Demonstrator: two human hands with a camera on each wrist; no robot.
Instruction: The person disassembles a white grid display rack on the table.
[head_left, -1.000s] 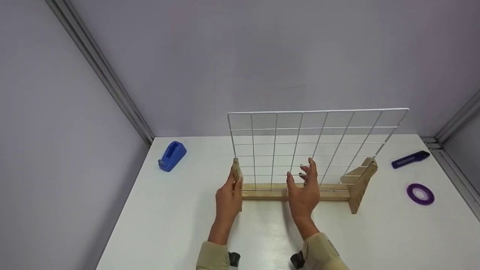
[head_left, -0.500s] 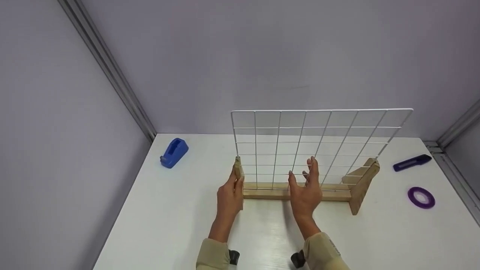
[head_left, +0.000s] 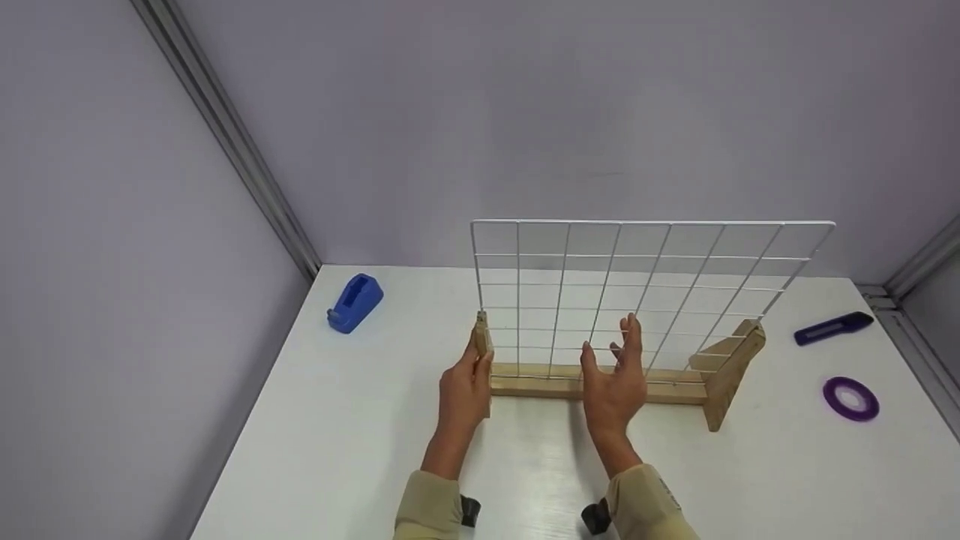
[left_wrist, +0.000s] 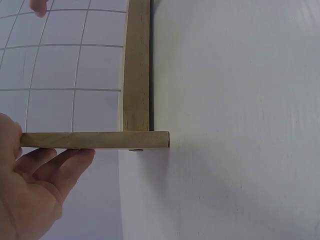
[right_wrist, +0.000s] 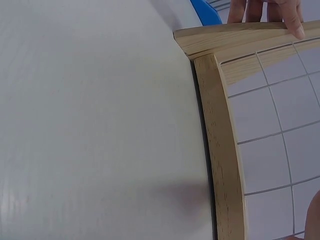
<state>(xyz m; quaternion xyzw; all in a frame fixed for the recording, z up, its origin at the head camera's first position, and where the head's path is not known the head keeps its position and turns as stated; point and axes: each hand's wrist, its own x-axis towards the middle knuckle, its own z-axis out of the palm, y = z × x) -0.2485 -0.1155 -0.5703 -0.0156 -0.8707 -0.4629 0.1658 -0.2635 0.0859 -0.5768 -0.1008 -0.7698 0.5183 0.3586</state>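
Observation:
A white wire grid panel (head_left: pixel 645 222) leans back in a wooden stand, whose crossbar (head_left: pixel 536 387) runs between two angled side pieces. My left hand (head_left: pixel 463 394) grips the stand's left side piece (left_wrist: pixel 95 140), fingers on its outer face and thumb on the inner one. In the right wrist view that thumb lies over the wood near the grid's edge. My right hand (head_left: pixel 615 394) is raised in front of the grid, above the crossbar, its thumb and fingers spread apart with nothing between them. The right side piece (head_left: pixel 731 379) stands untouched.
A blue tape dispenser (head_left: pixel 355 303) is at the back left of the white table (head_left: pixel 345 450). To the right lie a dark blue cutter-like tool (head_left: pixel 832 328) and a purple ring (head_left: pixel 851 399). Walls rise behind and at both sides.
The whole scene has shifted slightly in the head view as the camera turned. Both hands keep nearly the same places; the right hand's fingers have straightened a little.

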